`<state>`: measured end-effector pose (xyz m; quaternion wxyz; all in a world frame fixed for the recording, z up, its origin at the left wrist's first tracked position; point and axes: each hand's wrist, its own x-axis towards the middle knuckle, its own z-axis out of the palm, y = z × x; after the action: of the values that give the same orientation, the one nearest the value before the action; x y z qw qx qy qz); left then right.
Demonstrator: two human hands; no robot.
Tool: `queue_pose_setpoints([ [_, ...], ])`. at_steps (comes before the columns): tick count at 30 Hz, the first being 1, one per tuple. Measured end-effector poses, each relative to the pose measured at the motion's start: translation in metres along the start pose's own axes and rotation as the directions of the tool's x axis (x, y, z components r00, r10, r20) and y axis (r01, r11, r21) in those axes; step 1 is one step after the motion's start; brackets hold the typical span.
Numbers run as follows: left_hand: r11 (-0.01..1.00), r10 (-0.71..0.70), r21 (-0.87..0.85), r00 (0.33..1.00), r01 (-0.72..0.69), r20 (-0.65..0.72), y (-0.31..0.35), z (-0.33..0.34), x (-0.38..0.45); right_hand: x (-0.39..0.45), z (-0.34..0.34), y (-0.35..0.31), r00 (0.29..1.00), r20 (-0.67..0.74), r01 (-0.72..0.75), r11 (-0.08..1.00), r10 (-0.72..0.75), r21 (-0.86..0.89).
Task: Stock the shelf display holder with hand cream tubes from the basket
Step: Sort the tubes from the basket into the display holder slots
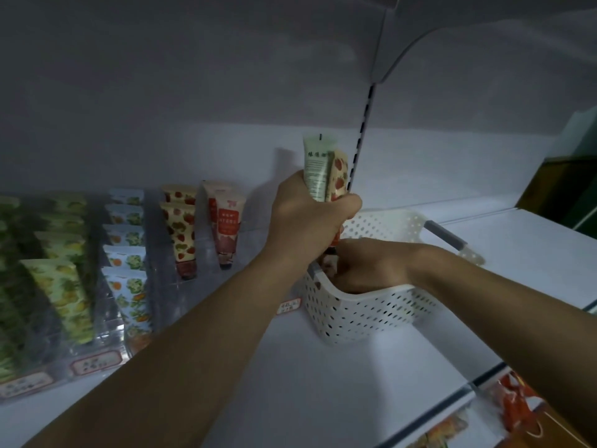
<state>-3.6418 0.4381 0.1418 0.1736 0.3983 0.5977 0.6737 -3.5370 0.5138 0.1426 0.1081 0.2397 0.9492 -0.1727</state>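
Head view, nearest first: the right hand (361, 270) reaches into the white basket (365, 315), fingers hidden, so its grip cannot be told. Just beyond, the left hand (310, 218) clasps two hand cream tubes (324, 171) upright. Farthest left, the display holder (193, 253) stands part-filled. Best gather by pattern, then slot each matching row.

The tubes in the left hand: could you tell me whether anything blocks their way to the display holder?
Nothing visible does: the left hand holds the tubes above the basket, with open shelf toward the display holder.
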Motion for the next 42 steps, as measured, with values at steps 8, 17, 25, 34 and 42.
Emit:
queue_pose_setpoints([
  [8,0.883,0.295,0.339,0.946,-0.325,0.139,-0.002,0.015,-0.018,0.001,-0.01,0.028,0.747,-0.635,0.127,0.897,0.194,0.423],
  [17,0.897,0.215,0.349,0.958,-0.27,0.19,0.002,0.009,-0.013,-0.023,-0.026,0.033,0.816,-0.482,0.358,0.377,0.319,0.854],
  [25,0.915,0.16,0.329,0.958,-0.234,0.237,0.003,0.009,-0.014,-0.002,-0.01,0.061,0.933,-0.124,-0.358,0.904,0.337,-0.233],
  [34,0.975,0.118,0.171,0.984,-0.14,0.13,0.003,0.007,-0.011,-0.013,-0.021,0.059,0.737,-0.594,0.036,0.859,0.322,0.511],
  [42,0.988,0.122,0.075,0.976,-0.137,0.181,0.007,0.004,-0.011,-0.023,-0.038,0.016,0.561,-0.765,0.329,0.762,0.317,0.557],
])
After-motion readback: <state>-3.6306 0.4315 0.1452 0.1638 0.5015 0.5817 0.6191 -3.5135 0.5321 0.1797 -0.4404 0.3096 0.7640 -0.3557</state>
